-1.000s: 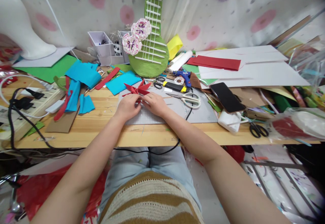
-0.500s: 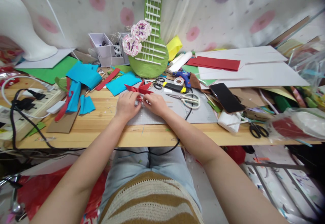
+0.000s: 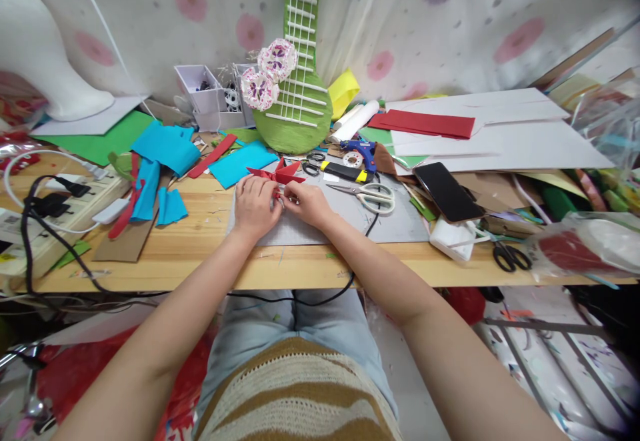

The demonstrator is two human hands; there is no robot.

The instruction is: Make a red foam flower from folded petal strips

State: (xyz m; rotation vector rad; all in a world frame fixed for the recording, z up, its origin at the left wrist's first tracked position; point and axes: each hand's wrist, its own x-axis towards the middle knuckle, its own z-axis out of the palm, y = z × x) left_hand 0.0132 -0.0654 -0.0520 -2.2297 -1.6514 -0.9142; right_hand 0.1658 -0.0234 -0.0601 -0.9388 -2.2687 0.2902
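A red folded-paper star shape (image 3: 281, 174) with pointed petals lies on a grey cutting mat (image 3: 350, 217) on the wooden table (image 3: 210, 254). My left hand (image 3: 256, 205) and my right hand (image 3: 305, 202) meet at the near side of the shape. Both are closed in a pinch on its red paper, fingertips almost touching. The part of the shape under my fingers is hidden.
Scissors (image 3: 369, 194), a glue gun (image 3: 363, 149), a yellow-black knife (image 3: 346, 172) and a phone (image 3: 446, 191) lie to the right. Blue paper scraps (image 3: 165, 147) and a power strip (image 3: 65, 207) sit left. A green guitar model (image 3: 296, 87) stands behind. A black cable (image 3: 300, 299) hangs off the front edge.
Both hands have shifted slightly and drawn closer together on the red paper shape. The shape's points have turned a little. Everything else stays where it was.
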